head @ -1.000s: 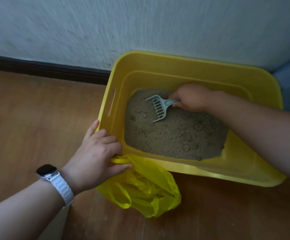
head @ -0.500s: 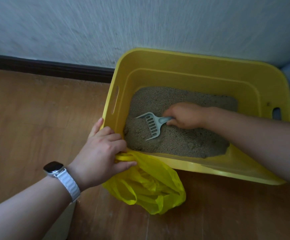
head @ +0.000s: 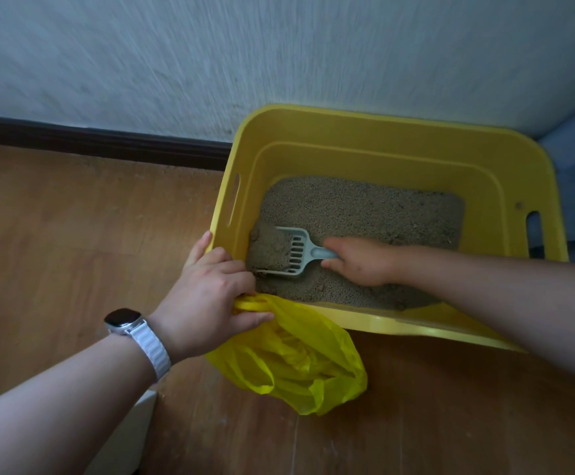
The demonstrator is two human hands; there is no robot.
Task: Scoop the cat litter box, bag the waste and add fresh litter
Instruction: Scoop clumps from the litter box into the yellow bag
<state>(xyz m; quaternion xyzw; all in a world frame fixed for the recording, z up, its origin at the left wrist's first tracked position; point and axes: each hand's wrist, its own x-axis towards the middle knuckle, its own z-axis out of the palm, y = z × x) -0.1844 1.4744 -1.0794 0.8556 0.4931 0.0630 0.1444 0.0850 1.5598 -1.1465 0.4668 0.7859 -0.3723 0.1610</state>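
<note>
Right fingers (head: 335, 242) gripping scoop (head: 286, 255) near box (head: 250, 200) wall, bag (head: 296, 365) at rim

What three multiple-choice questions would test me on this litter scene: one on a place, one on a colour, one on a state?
1. Where is the bag relative to the box? A inside it; B outside, by its near-left corner; C behind it.
2. What colour is the scoop? A red; B black; C pale grey-blue.
3. What is the right hand doing? A gripping the scoop's handle; B hanging empty; C holding the bag.
Answers: 1 B, it lies on the floor outside the rim, its handles gripped by the left hand; 2 C, its slotted pan shows that tint; 3 A, its fingers curl round the handle.
</note>
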